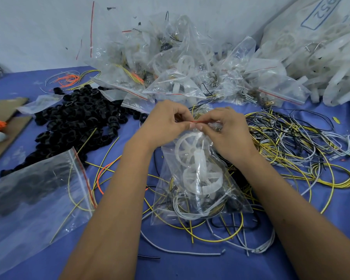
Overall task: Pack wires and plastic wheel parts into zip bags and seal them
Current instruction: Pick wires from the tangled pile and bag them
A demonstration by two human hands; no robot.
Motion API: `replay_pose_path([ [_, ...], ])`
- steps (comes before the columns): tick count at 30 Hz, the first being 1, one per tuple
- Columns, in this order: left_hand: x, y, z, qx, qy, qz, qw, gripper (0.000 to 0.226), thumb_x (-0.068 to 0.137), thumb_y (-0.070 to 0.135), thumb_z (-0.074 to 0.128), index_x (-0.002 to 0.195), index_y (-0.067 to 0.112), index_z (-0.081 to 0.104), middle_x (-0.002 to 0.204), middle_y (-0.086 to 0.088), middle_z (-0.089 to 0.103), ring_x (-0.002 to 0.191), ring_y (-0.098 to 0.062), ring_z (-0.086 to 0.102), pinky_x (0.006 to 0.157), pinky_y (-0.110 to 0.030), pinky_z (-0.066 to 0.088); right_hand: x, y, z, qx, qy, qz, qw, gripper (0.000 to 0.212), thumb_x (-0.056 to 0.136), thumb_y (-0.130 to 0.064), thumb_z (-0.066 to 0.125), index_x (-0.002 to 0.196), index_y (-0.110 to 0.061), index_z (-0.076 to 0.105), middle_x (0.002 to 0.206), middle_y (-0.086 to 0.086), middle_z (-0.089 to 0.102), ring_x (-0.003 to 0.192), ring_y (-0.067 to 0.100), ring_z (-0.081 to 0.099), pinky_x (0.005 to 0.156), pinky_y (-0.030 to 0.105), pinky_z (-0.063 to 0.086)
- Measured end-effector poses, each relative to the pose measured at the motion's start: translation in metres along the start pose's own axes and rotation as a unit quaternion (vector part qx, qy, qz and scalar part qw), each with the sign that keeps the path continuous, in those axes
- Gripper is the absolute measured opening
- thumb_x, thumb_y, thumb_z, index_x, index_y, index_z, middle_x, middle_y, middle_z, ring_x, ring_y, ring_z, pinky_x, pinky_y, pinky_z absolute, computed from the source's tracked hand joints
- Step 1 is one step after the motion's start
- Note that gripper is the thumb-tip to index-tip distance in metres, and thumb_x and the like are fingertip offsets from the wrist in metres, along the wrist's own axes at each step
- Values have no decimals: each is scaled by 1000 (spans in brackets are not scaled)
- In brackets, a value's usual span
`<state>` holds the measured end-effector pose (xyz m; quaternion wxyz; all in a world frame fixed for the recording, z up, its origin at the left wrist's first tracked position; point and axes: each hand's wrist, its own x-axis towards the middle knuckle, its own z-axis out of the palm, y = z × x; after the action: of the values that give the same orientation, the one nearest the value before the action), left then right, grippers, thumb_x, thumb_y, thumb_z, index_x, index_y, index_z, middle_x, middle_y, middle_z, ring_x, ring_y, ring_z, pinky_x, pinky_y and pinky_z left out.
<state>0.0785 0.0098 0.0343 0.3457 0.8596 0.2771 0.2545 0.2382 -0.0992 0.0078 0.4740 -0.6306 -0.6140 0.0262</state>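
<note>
A clear zip bag (196,199) lies in front of me on the blue table. Inside it are two white plastic wheels (200,176) and coiled white, yellow and black wires. Its red zip strip is at the far end. My left hand (166,122) and my right hand (224,126) both pinch that strip, fingertips close together. Loose yellow, black and white wires (295,150) are spread to the right and under the bag.
A heap of black rubber rings (77,126) lies at the left. An empty zip bag (34,199) lies at the near left. Filled sealed bags (176,77) pile up at the back. White plastic parts in a large bag (321,57) sit at back right.
</note>
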Motion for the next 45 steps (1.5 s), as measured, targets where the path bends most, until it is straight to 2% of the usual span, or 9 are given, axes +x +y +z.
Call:
replay_pose_path([
  [4,-3,-3,0,-16,1,3,1000,18,82,9,85,76,22,75,70,4,72,64,-3,62,65,-21,51,0,0,-1,-22,13,-34,999,7,84,-23,81,87,-18,80,79,-14,65,84,21,57,79,36,47],
  [11,-1,-5,-1,10,4,-7,1000,16,82,9,84,76,20,75,68,6,70,61,-1,58,63,-19,48,0,1,-1,-49,0,-44,998,4,84,-16,80,87,-14,78,78,-16,60,85,25,55,76,44,47],
  [15,0,-3,1,13,2,-2,1000,16,82,11,86,75,21,75,68,7,71,61,-1,59,63,-20,49,0,1,-1,-56,-8,-51,997,7,86,-22,79,89,-16,78,83,-10,67,86,25,53,75,40,45],
  [18,-2,-4,-1,6,6,0,1000,19,81,11,86,74,25,75,69,7,72,62,0,62,63,-19,49,0,1,-2,-58,-2,-58,997,4,86,-18,79,85,-14,77,80,-11,67,83,23,53,74,39,44],
  [23,-4,-7,-4,-3,11,-8,1000,13,82,5,83,78,16,77,75,-6,75,69,-10,64,71,-35,55,-1,2,-1,-65,0,-51,997,4,84,-17,79,83,-14,76,79,-9,67,83,24,53,73,42,45],
  [31,-3,-3,-1,1,14,3,1000,20,81,6,84,75,22,75,69,7,72,65,2,62,67,-15,50,0,4,0,-68,-8,-55,996,1,86,-22,77,86,-21,77,83,-11,69,84,24,52,74,43,45],
  [38,-4,-6,-5,4,20,-4,1000,24,82,5,81,72,26,73,67,8,70,64,-1,60,69,-22,49,0,4,0,-76,-3,-53,996,2,85,-18,78,85,-18,76,82,-8,70,83,24,53,73,44,46],
  [43,-3,-4,0,-14,15,11,1000,22,81,5,83,74,24,74,69,8,71,67,1,65,70,-17,50,-1,3,-1,-70,-1,-62,996,2,86,-20,78,85,-20,76,81,-11,68,82,24,53,74,43,45],
  [45,-3,-7,0,-30,29,4,999,19,80,8,85,75,23,76,71,6,74,70,-3,68,71,-23,55,-1,3,-1,-65,10,-63,996,4,85,-18,78,83,-19,76,79,-12,67,81,24,53,72,42,46],
])
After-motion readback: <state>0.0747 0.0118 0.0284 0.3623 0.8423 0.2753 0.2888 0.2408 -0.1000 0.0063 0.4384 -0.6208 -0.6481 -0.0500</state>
